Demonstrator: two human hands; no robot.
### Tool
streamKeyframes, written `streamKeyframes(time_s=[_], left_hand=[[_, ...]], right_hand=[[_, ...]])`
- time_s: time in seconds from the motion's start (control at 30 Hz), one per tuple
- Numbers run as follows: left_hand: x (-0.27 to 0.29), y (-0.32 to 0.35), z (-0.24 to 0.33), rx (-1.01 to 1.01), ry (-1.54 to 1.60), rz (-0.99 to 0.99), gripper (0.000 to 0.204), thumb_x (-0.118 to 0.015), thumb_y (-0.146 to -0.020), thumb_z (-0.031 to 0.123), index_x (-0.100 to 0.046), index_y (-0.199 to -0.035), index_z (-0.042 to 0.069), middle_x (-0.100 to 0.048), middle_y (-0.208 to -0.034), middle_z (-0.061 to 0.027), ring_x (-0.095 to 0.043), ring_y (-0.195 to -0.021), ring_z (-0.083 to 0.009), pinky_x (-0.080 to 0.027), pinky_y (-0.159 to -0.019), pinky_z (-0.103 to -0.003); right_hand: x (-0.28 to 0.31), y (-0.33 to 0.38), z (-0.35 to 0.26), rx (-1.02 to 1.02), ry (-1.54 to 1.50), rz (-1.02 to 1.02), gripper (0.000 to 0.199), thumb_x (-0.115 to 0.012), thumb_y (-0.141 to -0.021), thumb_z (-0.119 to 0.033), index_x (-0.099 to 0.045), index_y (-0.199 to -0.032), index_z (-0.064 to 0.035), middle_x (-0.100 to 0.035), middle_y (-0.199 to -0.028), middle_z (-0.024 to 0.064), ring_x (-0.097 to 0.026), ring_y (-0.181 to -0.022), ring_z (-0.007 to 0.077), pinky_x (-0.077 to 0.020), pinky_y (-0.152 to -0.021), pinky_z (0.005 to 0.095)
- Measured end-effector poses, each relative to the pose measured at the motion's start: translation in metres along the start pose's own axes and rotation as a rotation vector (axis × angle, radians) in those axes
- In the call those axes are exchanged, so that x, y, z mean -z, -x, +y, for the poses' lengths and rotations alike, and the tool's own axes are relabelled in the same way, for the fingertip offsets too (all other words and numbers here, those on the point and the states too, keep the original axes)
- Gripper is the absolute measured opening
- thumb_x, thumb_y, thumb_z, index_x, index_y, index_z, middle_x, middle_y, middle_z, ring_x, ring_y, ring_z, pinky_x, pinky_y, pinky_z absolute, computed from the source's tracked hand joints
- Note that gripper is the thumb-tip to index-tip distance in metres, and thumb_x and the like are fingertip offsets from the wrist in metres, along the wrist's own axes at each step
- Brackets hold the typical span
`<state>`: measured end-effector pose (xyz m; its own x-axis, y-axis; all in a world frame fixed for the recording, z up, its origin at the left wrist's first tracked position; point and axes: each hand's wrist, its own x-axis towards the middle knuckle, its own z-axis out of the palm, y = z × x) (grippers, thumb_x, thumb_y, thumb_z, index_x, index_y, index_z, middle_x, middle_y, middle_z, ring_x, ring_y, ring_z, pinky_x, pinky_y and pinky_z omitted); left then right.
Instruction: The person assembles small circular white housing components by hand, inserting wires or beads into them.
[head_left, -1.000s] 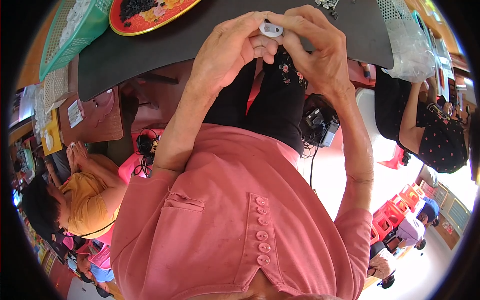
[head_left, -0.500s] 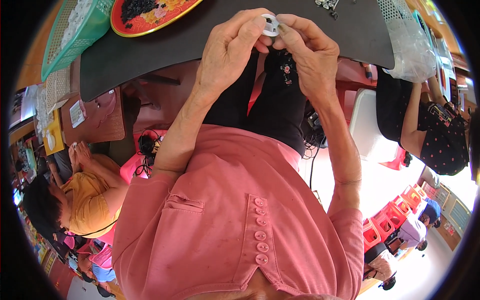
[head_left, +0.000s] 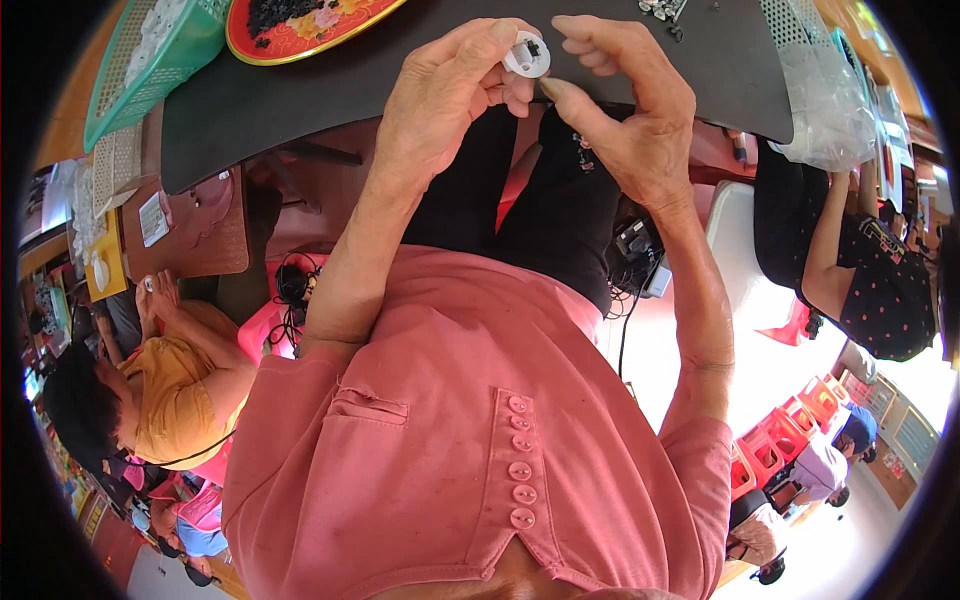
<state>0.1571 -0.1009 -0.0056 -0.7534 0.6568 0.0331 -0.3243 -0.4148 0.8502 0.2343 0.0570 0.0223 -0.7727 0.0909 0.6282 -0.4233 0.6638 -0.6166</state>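
Note:
Between the thumb and fingers of my left hand (head_left: 440, 95) is a small round white plastic part (head_left: 527, 56) with a black piece set in it. It is held up near the front edge of the dark table. Just to the right, my right hand (head_left: 635, 100) is apart from the part, thumb and fingers spread with nothing visible between them. A red tray (head_left: 300, 45) with a flower pattern lies on the table at the far left, bearing a heap of small black pieces (head_left: 275, 12).
A green basket (head_left: 165, 85) of white parts stands left of the tray. Small metal pieces (head_left: 660, 10) lie at the far right of the dark table (head_left: 400, 75). A clear plastic bag (head_left: 825, 110) hangs at its right edge. People sit on both sides.
My right hand has let go of the white part and moved slightly right, its fingers opening. My left hand has shifted a little left with the part, whose face now shows more fully.

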Motion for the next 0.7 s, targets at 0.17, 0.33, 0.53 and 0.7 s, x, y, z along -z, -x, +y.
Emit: streamKeyframes(time_s=[0.17,0.33,0.53,0.7], left_hand=[[0.005,0.0,-0.005,0.044,-0.069,-0.021,0.034,-0.05,-0.098,0.028,-0.061,-0.105,-0.003,-0.061,-0.084,-0.007,-0.058,-0.07,-0.013,-0.05,-0.068,-0.027],[0.006,0.002,-0.007,0.02,-0.121,-0.044,0.034,-0.05,-0.098,0.027,-0.061,-0.105,-0.004,-0.062,-0.085,-0.0076,-0.058,-0.07,-0.0131,-0.05,-0.068,-0.026],[0.004,0.004,-0.008,-0.013,-0.228,-0.045,0.031,-0.051,-0.098,0.025,-0.064,-0.101,-0.003,-0.062,-0.085,-0.0054,-0.057,-0.069,-0.0107,-0.049,-0.067,-0.024],[0.0,0.005,-0.007,-0.021,-0.318,-0.051,0.029,-0.05,-0.098,0.023,-0.065,-0.1,-0.002,-0.062,-0.084,-0.0031,-0.057,-0.068,-0.0092,-0.048,-0.066,-0.023]], right_hand=[[-0.001,-0.007,0.006,0.149,0.061,-0.112,0.042,-0.074,-0.067,-0.007,-0.064,-0.108,-0.0113,-0.064,-0.091,0.0048,-0.06,-0.084,0.0237,-0.0506,-0.072,0.0315],[0.005,-0.009,0.005,0.118,0.12,-0.259,0.042,-0.073,-0.072,-0.014,-0.061,-0.111,-0.0124,-0.063,-0.09,0.0055,-0.06,-0.084,0.0253,-0.048,-0.075,0.0348],[0.009,-0.011,-0.004,0.13,0.186,-0.354,0.042,-0.07,-0.077,-0.018,-0.056,-0.116,-0.0118,-0.062,-0.09,0.0077,-0.06,-0.085,0.0269,-0.0454,-0.08,0.0367],[0.009,-0.013,-0.005,0.124,0.146,-0.348,0.041,-0.07,-0.074,-0.012,-0.056,-0.112,-0.0077,-0.061,-0.086,0.0106,-0.061,-0.079,0.0273,-0.0489,-0.074,0.0374]])
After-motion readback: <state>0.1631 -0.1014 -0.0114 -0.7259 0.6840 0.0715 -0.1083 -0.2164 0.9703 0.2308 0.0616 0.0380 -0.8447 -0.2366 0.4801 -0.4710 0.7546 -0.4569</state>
